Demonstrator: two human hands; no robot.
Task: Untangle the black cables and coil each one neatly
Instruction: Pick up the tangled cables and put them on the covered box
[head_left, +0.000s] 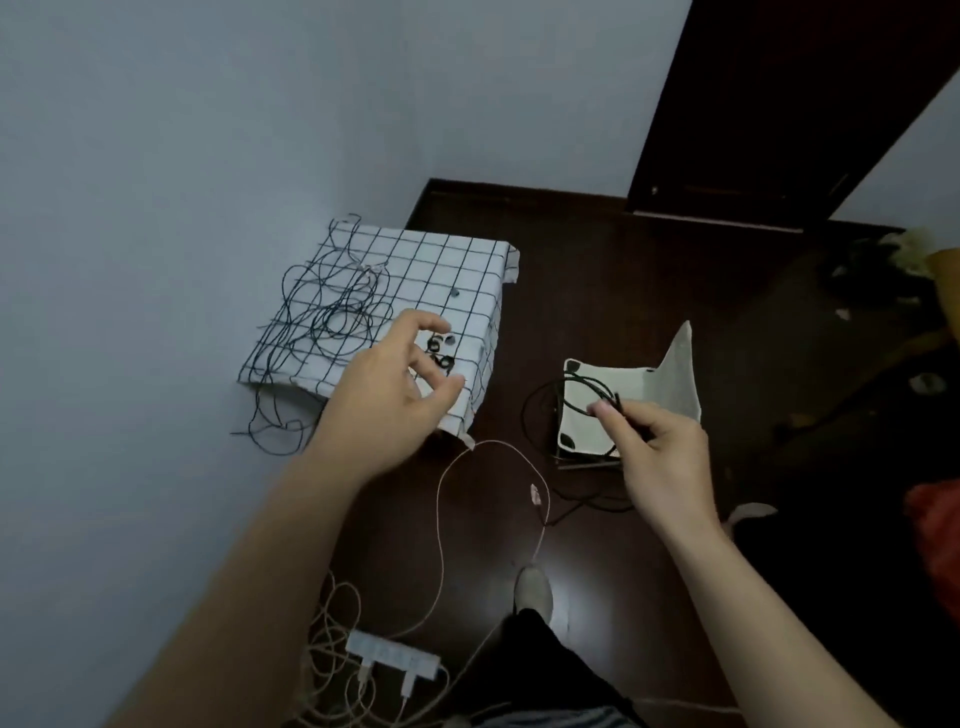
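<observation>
On the white, black-gridded cloth (457, 270) by the wall lies a loose tangle of thin black cables (332, 312), some strands trailing off its near edge. Over small black coils (439, 353) hovers the left hand (389, 389) — fingers spread, half-curled, holding nothing. The right hand (660, 462) pinches a looped black cable (582, 383) above a white spotted box (576, 436).

Between our left hand (387, 395) and right hand (660, 457) we see open floor (524, 332), crossed nearer us by a pink cable (439, 499).
</observation>
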